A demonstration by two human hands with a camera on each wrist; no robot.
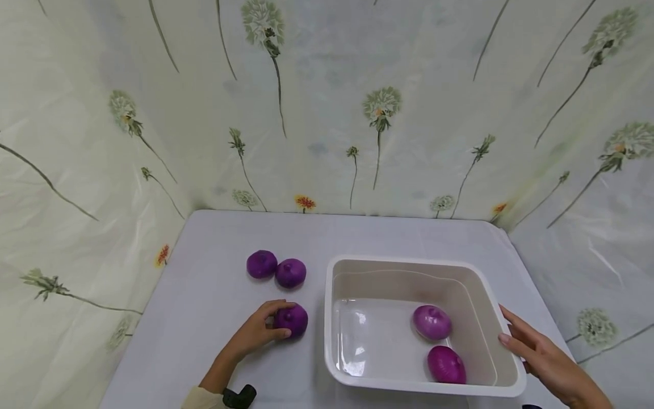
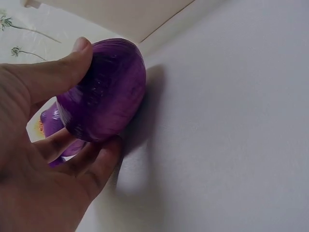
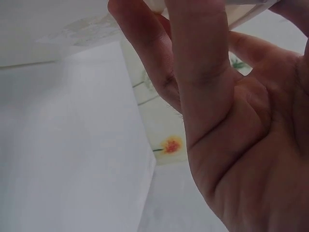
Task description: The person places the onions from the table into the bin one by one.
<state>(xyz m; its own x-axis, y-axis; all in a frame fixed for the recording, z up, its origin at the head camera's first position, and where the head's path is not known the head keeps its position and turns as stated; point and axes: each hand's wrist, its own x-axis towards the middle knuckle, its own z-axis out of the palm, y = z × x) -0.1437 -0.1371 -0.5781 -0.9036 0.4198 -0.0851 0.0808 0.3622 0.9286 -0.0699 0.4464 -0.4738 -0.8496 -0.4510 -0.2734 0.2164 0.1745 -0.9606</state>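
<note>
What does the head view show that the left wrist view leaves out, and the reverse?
Only the head view shows the white tub holding water and two onions, and the right hand at its rim. Only the left wrist view shows the fingers curled round the gripped onion up close. Both show the left hand holding that onion on the table.

glossy onion (image 2: 104, 92), smooth plastic tub (image 1: 503, 318)

Table and backdrop
A pale table (image 1: 214, 284) bears two purple onions (image 1: 276, 269) touching each other near its middle; a dandelion-printed sheet (image 1: 327, 113) hangs behind and along both sides.
</note>
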